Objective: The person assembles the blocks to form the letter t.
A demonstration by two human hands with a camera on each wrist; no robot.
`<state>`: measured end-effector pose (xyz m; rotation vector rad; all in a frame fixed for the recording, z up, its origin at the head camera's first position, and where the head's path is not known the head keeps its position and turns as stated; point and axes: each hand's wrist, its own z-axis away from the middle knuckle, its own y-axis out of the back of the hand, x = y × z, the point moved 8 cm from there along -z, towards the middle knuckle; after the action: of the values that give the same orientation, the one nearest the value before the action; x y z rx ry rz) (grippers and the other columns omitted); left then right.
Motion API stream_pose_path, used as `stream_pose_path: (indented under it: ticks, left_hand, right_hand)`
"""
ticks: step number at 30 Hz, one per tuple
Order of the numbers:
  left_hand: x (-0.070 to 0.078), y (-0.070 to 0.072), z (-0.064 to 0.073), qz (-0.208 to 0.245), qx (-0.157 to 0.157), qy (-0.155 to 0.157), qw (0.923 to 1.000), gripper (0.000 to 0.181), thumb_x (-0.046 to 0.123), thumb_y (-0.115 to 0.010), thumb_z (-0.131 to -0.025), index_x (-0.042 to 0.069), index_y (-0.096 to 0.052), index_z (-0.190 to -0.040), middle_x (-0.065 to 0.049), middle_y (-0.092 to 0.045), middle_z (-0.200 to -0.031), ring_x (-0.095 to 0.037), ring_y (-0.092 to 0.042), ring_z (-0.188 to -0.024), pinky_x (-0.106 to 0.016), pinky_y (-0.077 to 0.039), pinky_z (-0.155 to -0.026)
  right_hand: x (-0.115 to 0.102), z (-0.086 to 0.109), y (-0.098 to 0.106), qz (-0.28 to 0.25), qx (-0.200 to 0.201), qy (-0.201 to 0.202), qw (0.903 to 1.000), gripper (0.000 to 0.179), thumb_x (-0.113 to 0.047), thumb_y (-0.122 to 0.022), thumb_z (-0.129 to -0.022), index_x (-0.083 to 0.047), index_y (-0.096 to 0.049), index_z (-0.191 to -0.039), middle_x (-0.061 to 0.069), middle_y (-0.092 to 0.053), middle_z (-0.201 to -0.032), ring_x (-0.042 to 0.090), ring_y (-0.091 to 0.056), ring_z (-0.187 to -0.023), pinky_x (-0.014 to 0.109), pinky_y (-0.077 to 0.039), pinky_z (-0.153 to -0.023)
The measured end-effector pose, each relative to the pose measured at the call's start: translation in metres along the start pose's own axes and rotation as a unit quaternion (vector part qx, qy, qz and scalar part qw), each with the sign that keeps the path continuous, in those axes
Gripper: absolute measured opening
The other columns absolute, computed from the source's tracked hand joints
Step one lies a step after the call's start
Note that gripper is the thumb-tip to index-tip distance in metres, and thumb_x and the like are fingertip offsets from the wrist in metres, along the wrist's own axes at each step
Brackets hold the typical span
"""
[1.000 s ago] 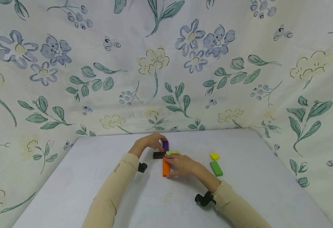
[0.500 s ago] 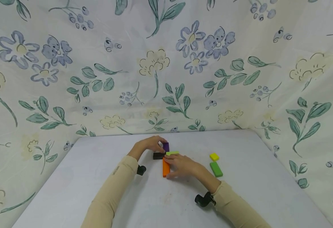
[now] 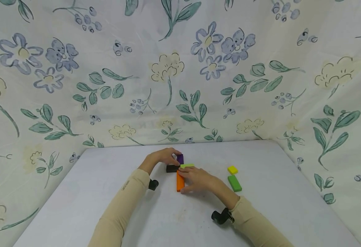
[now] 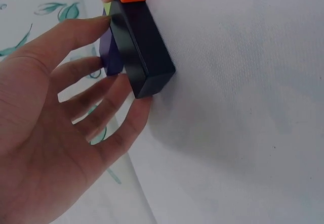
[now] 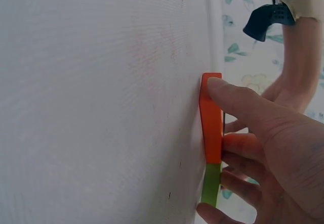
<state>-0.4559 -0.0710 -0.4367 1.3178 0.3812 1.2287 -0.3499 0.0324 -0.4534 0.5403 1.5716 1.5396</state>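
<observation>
Four-way around one spot on the table lie a purple block [image 3: 180,159], a black block [image 3: 172,168], a lime-green block [image 3: 186,165] and an orange block [image 3: 180,183], ends close together. My left hand [image 3: 165,156] holds the purple block between thumb and index finger. In the left wrist view its little finger comes near the end of the black block [image 4: 139,47]. My right hand [image 3: 199,178] grips the orange block lengthwise, thumb on its near end. Seen from the right wrist, its other fingers lie along the lime-green block [image 5: 211,183].
To the right of the hands, a small yellow block [image 3: 232,169] and a longer green block [image 3: 234,183] lie on the white table [image 3: 291,206]. A flowered cloth [image 3: 155,113] hangs behind the table. Black wrist cameras [image 3: 220,216] stick out below the sleeves.
The purple block and my left fingers have shifted slightly toward me, closing up on the black block. My right hand stays in place.
</observation>
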Motion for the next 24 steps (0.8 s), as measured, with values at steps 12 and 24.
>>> stream_pose_path:
  ticks: [12, 24]
  left_hand:
    - [-0.0003, -0.0019, -0.0005, -0.003, 0.006, 0.004, 1.0, 0.05, 0.032, -0.061, -0.096, 0.021, -0.052, -0.144, -0.013, -0.051, -0.143, -0.026, -0.054, -0.116, -0.047, -0.045, -0.107]
    - [0.0047, -0.002, 0.0021, -0.023, 0.01, 0.003, 0.9997, 0.051, 0.031, -0.062, -0.096, 0.019, -0.051, -0.144, -0.014, -0.052, -0.142, -0.027, -0.054, -0.116, -0.047, -0.045, -0.107]
  right_hand:
    - [-0.0005, 0.0, 0.0, 0.002, -0.001, 0.0, 1.0, 0.08, -0.055, -0.069, -0.085, -0.019, -0.041, -0.15, -0.001, -0.037, -0.159, 0.024, -0.032, -0.147, 0.061, -0.036, -0.111]
    - [-0.0003, 0.001, 0.001, -0.004, 0.001, 0.002, 1.0, 0.08, -0.054, -0.069, -0.085, -0.018, -0.041, -0.15, -0.001, -0.037, -0.159, 0.025, -0.032, -0.147, 0.062, -0.035, -0.111]
